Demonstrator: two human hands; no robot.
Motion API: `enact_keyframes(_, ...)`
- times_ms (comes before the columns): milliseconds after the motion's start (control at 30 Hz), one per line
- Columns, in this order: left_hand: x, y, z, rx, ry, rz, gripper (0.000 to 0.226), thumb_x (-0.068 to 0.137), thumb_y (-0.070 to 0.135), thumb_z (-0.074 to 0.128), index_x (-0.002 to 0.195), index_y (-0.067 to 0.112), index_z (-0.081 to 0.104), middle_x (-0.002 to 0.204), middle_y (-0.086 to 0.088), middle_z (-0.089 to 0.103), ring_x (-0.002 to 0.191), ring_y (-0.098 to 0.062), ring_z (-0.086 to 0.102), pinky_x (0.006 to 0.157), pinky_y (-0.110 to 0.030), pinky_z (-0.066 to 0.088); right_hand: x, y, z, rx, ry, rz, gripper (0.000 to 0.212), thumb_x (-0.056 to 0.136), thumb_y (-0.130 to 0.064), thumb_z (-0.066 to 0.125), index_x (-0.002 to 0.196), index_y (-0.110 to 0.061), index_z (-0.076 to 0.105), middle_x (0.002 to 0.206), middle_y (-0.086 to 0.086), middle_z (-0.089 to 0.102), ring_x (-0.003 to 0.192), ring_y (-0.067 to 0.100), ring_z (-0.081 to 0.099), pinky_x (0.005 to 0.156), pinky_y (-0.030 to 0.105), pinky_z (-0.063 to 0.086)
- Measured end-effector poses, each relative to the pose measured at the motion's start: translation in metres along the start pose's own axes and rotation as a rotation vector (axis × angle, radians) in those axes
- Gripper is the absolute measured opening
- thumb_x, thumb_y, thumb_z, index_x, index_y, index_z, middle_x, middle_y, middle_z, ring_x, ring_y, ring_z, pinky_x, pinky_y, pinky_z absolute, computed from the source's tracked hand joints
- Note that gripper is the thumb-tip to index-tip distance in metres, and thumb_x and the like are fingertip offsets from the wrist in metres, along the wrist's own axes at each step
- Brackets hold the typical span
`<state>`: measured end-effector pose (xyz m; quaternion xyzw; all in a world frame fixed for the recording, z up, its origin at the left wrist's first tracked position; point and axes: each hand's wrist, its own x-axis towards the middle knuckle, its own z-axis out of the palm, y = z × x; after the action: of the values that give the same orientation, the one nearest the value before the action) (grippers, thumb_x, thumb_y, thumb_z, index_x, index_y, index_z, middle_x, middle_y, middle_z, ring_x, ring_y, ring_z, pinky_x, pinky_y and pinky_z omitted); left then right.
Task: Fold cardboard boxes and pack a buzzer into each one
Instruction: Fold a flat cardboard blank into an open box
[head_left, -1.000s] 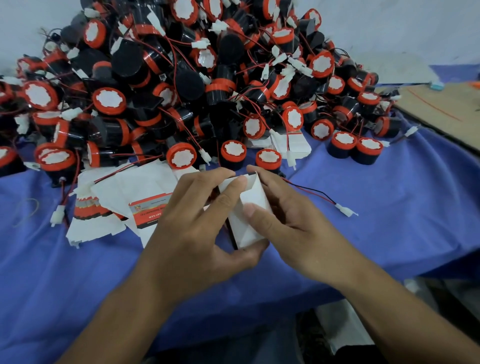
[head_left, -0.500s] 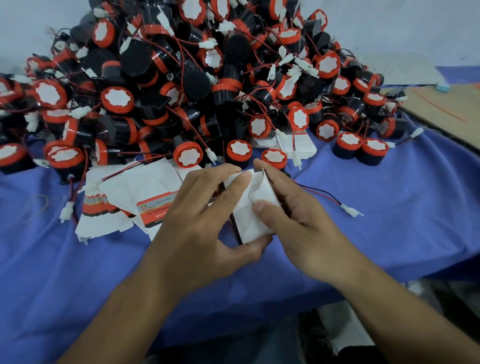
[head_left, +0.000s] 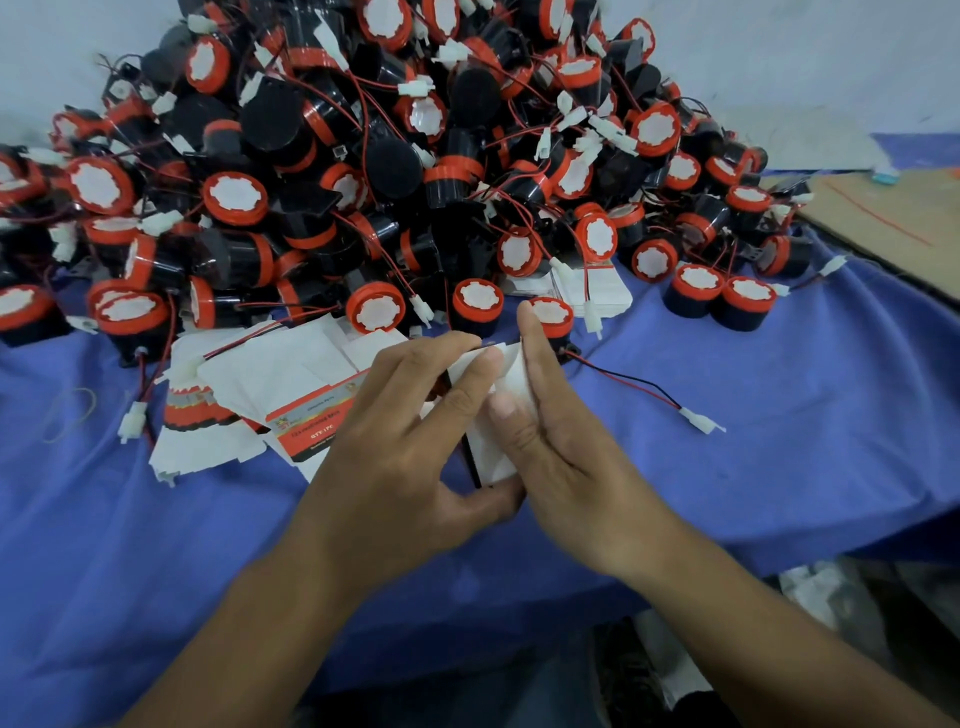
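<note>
1. Cardboard box (head_left: 485, 457), white and partly folded, is held just above the blue cloth (head_left: 156, 545) at the middle of the view, between the two hands.
2. It is gripped by the left hand (head_left: 405, 447): the fingers are laid over its upper left part and the thumb is hooked under its lower edge.
3. It is pinched by the right hand (head_left: 566, 457) as well: the thumb is pressed on the white face, and the forefinger is stretched straight up along the right edge.
4. Whether anything is inside the box cannot be told.
5. Buzzers (head_left: 363, 156), black with orange-red caps and white stickers, are heaped in a large pile behind the hands, tangled with red and black wires.
6. Flat box blanks (head_left: 270, 374) are stacked just left of the left hand; they are white, and one orange printed panel is shown.
7. A white plug (head_left: 701, 420) on a red and black lead is laid on the cloth, right of the right hand.
8. A brown cardboard sheet (head_left: 893, 208) is seen at the far right edge.
</note>
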<state>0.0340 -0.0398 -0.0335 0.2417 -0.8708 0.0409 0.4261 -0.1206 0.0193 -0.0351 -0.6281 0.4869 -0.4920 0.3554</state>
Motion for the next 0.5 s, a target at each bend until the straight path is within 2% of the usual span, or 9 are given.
enact_keyframes(67, 0.000, -0.003, -0.001, 0.007, 0.002, -0.008, 0.066, 0.082, 0.039, 0.079, 0.124, -0.009, 0.063, 0.125, -0.024, 0.060, 0.113, -0.039, 0.058, 0.098, -0.039, 0.046, 0.005, -0.001, -0.002, 0.155, 0.014, 0.023, 0.055, 0.103, -0.041, 0.042, 0.152, -0.045, 0.017, 0.162, -0.025, 0.024, 0.146, -0.011, 0.022, 0.119, 0.019, 0.027)
enact_keyframes(100, 0.000, -0.004, -0.002, 0.014, 0.007, -0.011, 0.066, 0.083, 0.040, 0.079, 0.124, -0.008, 0.063, 0.126, -0.023, 0.060, 0.114, -0.038, 0.058, 0.100, -0.036, 0.045, 0.007, -0.001, -0.003, 0.271, 0.021, 0.049, 0.052, 0.100, -0.036, 0.045, 0.148, -0.047, 0.028, 0.160, -0.024, 0.030, 0.145, -0.007, 0.028, 0.120, 0.022, 0.029)
enact_keyframes(167, 0.000, -0.005, -0.001, 0.018, 0.019, -0.016, 0.066, 0.083, 0.041, 0.077, 0.125, -0.007, 0.062, 0.127, -0.022, 0.060, 0.114, -0.035, 0.057, 0.102, -0.030, 0.042, 0.011, 0.001, -0.007, 0.448, 0.018, 0.078, 0.051, 0.096, -0.023, 0.051, 0.143, -0.042, 0.040, 0.148, -0.019, 0.052, 0.139, 0.003, 0.045, 0.116, 0.030, 0.039)
enact_keyframes(233, 0.001, -0.006, 0.001, 0.021, 0.027, -0.016, 0.065, 0.083, 0.040, 0.076, 0.125, -0.008, 0.062, 0.126, -0.023, 0.060, 0.113, -0.034, 0.057, 0.102, -0.028, 0.039, 0.014, 0.003, -0.008, 0.461, 0.004, 0.067, 0.054, 0.099, -0.012, 0.052, 0.147, -0.032, 0.040, 0.130, -0.014, 0.067, 0.124, 0.007, 0.061, 0.101, 0.025, 0.050)
enact_keyframes(300, 0.003, -0.009, 0.004, 0.034, 0.024, -0.010, 0.064, 0.084, 0.038, 0.078, 0.124, -0.010, 0.062, 0.125, -0.024, 0.060, 0.112, -0.035, 0.057, 0.102, -0.028, 0.040, 0.020, 0.003, -0.006, 0.342, 0.054, 0.067, 0.053, 0.102, -0.006, 0.053, 0.151, -0.023, 0.039, 0.128, -0.007, 0.069, 0.120, 0.010, 0.064, 0.097, 0.027, 0.053)
enact_keyframes(367, 0.006, -0.014, 0.009, 0.068, 0.006, -0.002, 0.064, 0.086, 0.036, 0.077, 0.124, -0.013, 0.060, 0.125, -0.026, 0.060, 0.114, -0.037, 0.058, 0.104, -0.033, 0.043, 0.029, 0.005, -0.007, 0.089, 0.152, 0.036, 0.055, 0.101, -0.008, 0.057, 0.153, -0.016, 0.039, 0.139, 0.000, 0.060, 0.128, 0.013, 0.058, 0.105, 0.036, 0.050)
enact_keyframes(400, 0.007, -0.017, 0.011, 0.089, -0.015, -0.003, 0.064, 0.088, 0.036, 0.075, 0.126, -0.014, 0.058, 0.126, -0.027, 0.059, 0.116, -0.039, 0.058, 0.105, -0.036, 0.045, 0.033, 0.007, -0.009, -0.074, 0.186, -0.002, 0.057, 0.100, -0.013, 0.061, 0.153, -0.014, 0.039, 0.141, -0.001, 0.056, 0.130, 0.010, 0.054, 0.109, 0.035, 0.046)
enact_keyframes(433, 0.008, -0.021, 0.012, 0.092, -0.039, -0.013, 0.066, 0.089, 0.035, 0.074, 0.129, -0.014, 0.055, 0.128, -0.028, 0.058, 0.119, -0.039, 0.057, 0.107, -0.039, 0.045, 0.038, 0.009, -0.011, -0.234, 0.208, -0.046, 0.061, 0.099, -0.019, 0.064, 0.153, -0.014, 0.037, 0.141, -0.005, 0.053, 0.129, 0.004, 0.050, 0.111, 0.028, 0.043)
enact_keyframes(500, 0.010, -0.028, 0.013, 0.011, -0.109, -0.076, 0.073, 0.089, 0.035, 0.074, 0.139, -0.011, 0.046, 0.137, -0.024, 0.053, 0.128, -0.035, 0.051, 0.110, -0.040, 0.042, 0.043, 0.011, -0.014, -0.469, 0.217, -0.122, 0.070, 0.096, -0.026, 0.069, 0.155, -0.012, 0.033, 0.134, -0.010, 0.049, 0.117, -0.005, 0.045, 0.102, 0.007, 0.035)
